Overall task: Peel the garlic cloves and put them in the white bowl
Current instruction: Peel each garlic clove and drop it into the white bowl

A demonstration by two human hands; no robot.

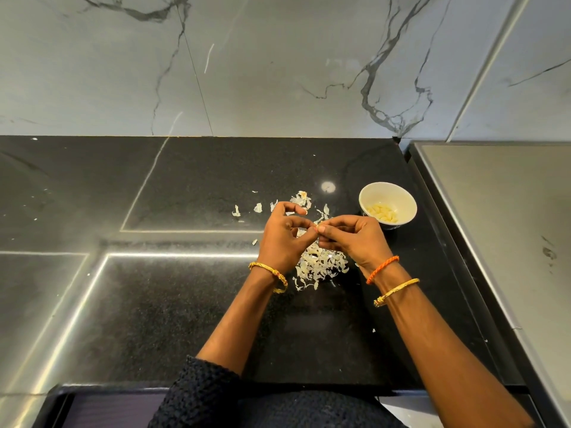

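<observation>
My left hand and my right hand meet fingertip to fingertip above the black counter, both pinching a small garlic clove that my fingers mostly hide. A white bowl stands just right of my right hand, with several peeled cloves lying in its bottom. A heap of pale garlic skins lies on the counter under and between my wrists.
Loose skin flakes are scattered beyond my hands. A grey raised surface borders the black counter on the right, close to the bowl. A marble wall rises behind. The counter's front edge runs near my body.
</observation>
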